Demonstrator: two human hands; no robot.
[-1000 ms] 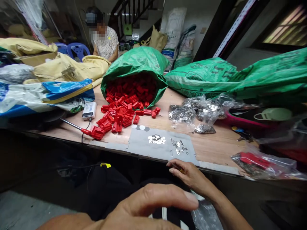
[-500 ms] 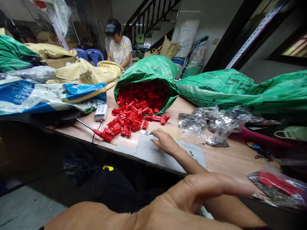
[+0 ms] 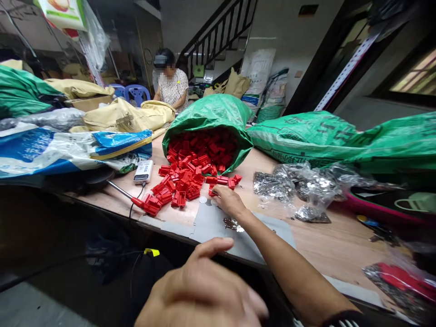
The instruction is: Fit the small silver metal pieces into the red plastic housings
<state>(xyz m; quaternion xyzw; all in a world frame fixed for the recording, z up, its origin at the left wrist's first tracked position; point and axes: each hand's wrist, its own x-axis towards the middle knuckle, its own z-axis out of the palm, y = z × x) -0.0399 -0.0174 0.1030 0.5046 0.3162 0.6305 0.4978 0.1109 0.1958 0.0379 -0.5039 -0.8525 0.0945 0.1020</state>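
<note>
My right hand point(image 3: 229, 200) reaches over the table, its fingertips closed on a small red plastic piece point(image 3: 211, 190) at the front right of the pile. The loose red pieces point(image 3: 184, 181) spill from the mouth of a green woven sack point(image 3: 213, 111). Under my right wrist is a grey mat point(image 3: 204, 222) with a little heap of small shiny metal parts point(image 3: 233, 224) on it. Close to the camera, my left hand point(image 3: 204, 290) is blurred, off the table, with thumb and forefinger apart and the other fingers bent. Nothing shows in it.
Clear plastic bags of metal parts point(image 3: 275, 184) lie right of the mat. A white device point(image 3: 143, 171) with a cable and a red-handled metal rod point(image 3: 121, 190) are at the left. More sacks point(image 3: 306, 136) line the table's back. Beyond them, another person point(image 3: 172, 86) sits working.
My right hand has moved onto the red piece and shifted it slightly. My left hand has drawn back leftward and its fingers have bent. Small metal parts now show on the mat near my right wrist.
</note>
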